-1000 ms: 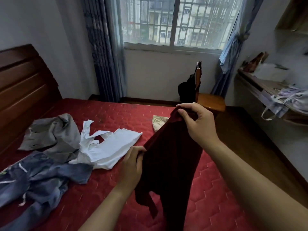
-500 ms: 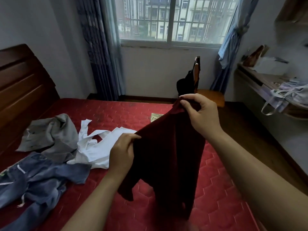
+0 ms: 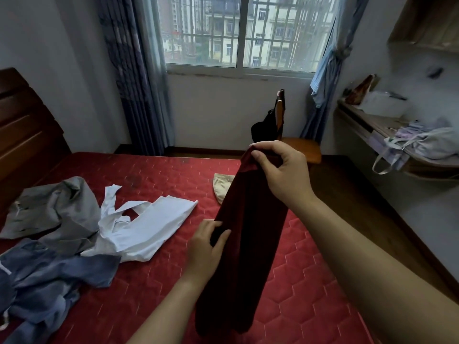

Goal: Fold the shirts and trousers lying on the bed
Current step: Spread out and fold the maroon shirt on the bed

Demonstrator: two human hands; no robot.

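Head view: fingers of the right hand (image 3: 285, 175) pinch the top of the dark red garment (image 3: 248, 244) — possibly trousers — hanging above the bed (image 3: 310, 281); left hand (image 3: 206, 247) fingers grip its left edge lower down.

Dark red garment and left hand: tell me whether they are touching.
Touching. The head view shows the left hand pinching the dark red garment at its left edge, thumb over the cloth; the right hand holds its top.

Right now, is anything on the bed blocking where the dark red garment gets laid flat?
Nothing visible on the mattress right below the dark red garment. The white shirt lies close on its left; a beige item sits farther back, partly hidden behind it.
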